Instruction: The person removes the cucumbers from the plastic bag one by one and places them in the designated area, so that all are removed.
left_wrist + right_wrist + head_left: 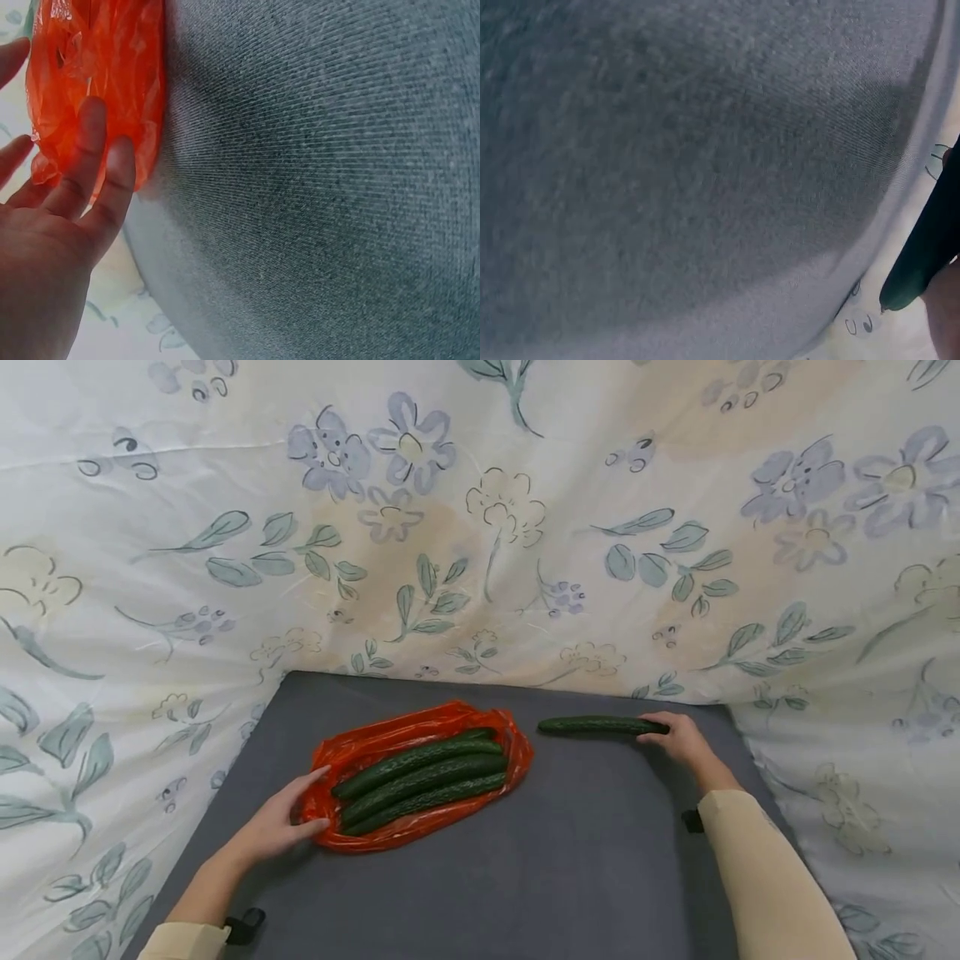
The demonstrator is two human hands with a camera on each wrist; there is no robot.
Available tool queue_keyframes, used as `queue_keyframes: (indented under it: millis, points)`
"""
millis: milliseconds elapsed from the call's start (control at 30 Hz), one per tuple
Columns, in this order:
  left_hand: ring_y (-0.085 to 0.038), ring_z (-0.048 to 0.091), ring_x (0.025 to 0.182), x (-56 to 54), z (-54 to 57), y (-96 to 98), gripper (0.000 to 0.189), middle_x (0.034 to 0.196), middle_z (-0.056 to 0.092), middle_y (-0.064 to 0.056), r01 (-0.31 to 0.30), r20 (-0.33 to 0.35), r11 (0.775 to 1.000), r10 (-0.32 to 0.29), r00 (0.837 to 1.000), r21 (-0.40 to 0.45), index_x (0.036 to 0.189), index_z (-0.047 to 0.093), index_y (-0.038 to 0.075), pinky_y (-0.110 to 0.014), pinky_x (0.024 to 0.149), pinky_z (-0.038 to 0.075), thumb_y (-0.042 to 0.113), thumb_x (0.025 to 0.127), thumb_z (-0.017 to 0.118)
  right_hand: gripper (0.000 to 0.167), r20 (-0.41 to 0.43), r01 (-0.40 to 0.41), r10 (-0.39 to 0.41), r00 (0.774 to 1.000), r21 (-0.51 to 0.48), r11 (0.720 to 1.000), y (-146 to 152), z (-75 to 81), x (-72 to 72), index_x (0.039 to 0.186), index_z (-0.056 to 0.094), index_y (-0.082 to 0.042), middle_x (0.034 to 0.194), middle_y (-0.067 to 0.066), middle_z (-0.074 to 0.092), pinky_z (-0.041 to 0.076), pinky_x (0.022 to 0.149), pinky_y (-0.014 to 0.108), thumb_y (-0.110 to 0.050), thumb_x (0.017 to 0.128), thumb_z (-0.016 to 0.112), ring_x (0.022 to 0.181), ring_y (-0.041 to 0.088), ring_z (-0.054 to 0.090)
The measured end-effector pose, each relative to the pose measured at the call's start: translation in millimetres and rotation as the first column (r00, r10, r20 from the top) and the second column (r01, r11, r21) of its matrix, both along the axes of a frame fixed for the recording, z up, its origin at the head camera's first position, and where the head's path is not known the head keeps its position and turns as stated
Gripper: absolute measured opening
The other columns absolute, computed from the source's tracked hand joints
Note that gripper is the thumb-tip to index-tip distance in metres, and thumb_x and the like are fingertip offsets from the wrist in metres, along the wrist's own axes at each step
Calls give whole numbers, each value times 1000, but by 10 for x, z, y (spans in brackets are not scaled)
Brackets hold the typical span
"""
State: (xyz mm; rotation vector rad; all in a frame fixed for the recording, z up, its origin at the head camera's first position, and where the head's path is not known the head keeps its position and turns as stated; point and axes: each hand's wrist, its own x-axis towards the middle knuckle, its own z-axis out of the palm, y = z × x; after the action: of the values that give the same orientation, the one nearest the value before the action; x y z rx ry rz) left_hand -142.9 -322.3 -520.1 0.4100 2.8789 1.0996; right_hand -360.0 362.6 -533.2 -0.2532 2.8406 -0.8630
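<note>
A red plastic bag [412, 841] lies with its mouth spread wide, and several dark green cucumbers [423, 781] rest side by side in it. My left hand [277, 818] is at the bag's left end, thumb and fingers spread apart around its edge. In the left wrist view the fingers [90, 142] look fairly straight against the red plastic. To the right of the bag, my right hand [678, 739] grips a single cucumber [592, 725] by its right end. In the right wrist view, the end of that cucumber [922, 255] shows at the right edge; most of the hand is out of frame.
A dark grey cloth-covered table [525, 893] lies under everything. Floral fabric [510, 527] hangs behind the table and along both sides, close to its edges. Each wrist wears a black strap with a small device.
</note>
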Motion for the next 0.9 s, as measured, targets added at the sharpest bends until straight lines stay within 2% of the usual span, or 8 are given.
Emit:
queue_keyframes:
  millis: [167,367,467,600,667,733,900]
  points:
    - [-40,57,121,0,8,0,77,144,51,-22,-21,3,1000,21,1000,1,154,38,4,-34,86,55,27,90,76,54,-41,0,4,999,87,996,-58,-9,-90,142,57,-9,151,26,46,16,111,71,-28,94,72,138,52,36]
    - [-43,54,125,-3,13,16,78,147,48,-23,-15,25,1000,16,1000,-23,154,37,5,-44,89,55,30,91,74,55,-2,29,-30,1000,199,980,-74,-56,-65,143,57,-8,149,28,47,24,107,72,-26,94,73,135,54,39]
    - [-43,54,125,-2,-3,30,78,147,48,-24,-16,43,1000,16,999,-10,154,37,5,-41,89,55,31,91,74,56,18,45,-49,999,202,978,-88,-67,-41,144,56,-8,149,29,46,21,108,73,-25,93,73,134,55,38]
    - [-41,56,123,-6,-35,43,79,146,49,-23,-20,65,1000,19,998,12,155,36,5,-32,87,55,31,91,74,58,11,70,-73,997,180,981,-115,-57,-45,144,56,-10,150,29,44,8,111,76,-23,91,76,137,56,34]
    - [-42,55,124,-8,-50,38,79,145,49,-23,-18,57,1000,18,998,5,155,36,5,-34,87,55,31,91,74,60,3,78,-80,997,179,981,-132,-24,-46,145,55,-10,151,29,43,4,111,77,-23,90,76,138,56,32]
    - [-42,54,126,-6,-60,35,79,145,49,-23,-23,50,1000,23,998,1,155,37,6,-39,91,54,31,91,75,62,-15,94,-93,996,185,978,-138,14,-37,145,54,-10,150,28,45,8,111,75,-26,90,77,137,55,35]
    - [-47,48,131,2,-73,37,80,147,48,-24,-19,24,1000,19,1000,2,155,35,5,-63,98,47,30,90,75,69,-78,166,-156,985,134,977,-133,112,47,149,50,-9,152,30,42,29,107,70,-34,90,77,135,53,37]
